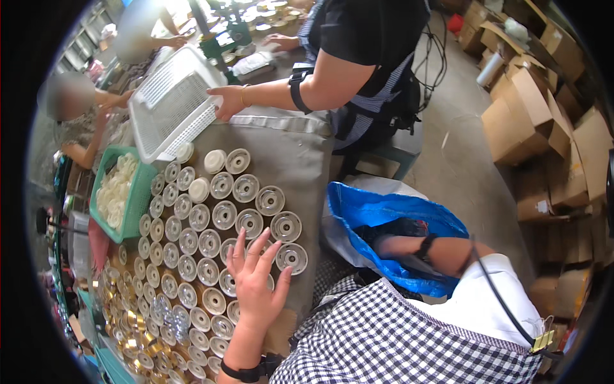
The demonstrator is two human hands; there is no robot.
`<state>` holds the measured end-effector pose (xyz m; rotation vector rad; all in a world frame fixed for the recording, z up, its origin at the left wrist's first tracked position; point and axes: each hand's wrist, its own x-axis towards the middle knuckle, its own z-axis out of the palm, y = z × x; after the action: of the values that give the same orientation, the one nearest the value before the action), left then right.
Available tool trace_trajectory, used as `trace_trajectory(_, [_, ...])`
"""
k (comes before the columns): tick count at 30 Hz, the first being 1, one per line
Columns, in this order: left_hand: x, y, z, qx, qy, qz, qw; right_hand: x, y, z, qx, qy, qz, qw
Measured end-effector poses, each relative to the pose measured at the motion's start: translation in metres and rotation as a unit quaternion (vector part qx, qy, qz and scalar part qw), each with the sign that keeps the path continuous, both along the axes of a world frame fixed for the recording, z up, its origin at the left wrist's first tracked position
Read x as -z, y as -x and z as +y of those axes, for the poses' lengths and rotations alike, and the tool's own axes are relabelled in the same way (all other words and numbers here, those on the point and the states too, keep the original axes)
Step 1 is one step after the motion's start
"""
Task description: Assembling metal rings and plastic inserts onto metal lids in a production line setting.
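Note:
My left hand [257, 281] hovers over or rests lightly on several round clear-and-white discs with holed centres [291, 258]; I cannot tell whether it touches them. Its fingers are spread and nothing is in them. Toward the right, my right arm reaches down into a large blue woven bag [409, 203]. My right hand [387, 246] is blurred inside, beside dark contents [400, 229] whose kind I cannot make out. The discs stand in close rows across the grey-covered table [291, 153].
A co-worker's hand grips a white plastic basket [173, 102] tilted at the table's far side. A green basket [144, 208] of translucent pieces stands left. Shiny gold rings [131, 339] crowd the near left. Cardboard boxes [521, 118] pile up right, and a stool [400, 150] stands beyond the bag.

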<state>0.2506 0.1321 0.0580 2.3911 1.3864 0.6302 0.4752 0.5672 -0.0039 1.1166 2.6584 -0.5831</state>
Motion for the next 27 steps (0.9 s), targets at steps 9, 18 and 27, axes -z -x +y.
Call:
trace_trajectory(9, [0.006,0.069,-0.105,-0.27,-0.013,-0.05,0.962,-0.003,0.179,0.032,-0.175,-0.383,0.068,0.904])
trace_trajectory(18, [0.021,0.041,-0.085,-0.176,0.003,-0.103,0.979,-0.11,0.089,-0.011,-0.171,-0.666,0.08,0.722])
trace_trajectory(27, [0.011,0.026,-0.068,-0.12,0.015,-0.151,0.981,-0.05,0.02,-0.271,0.12,-0.121,0.581,0.796])
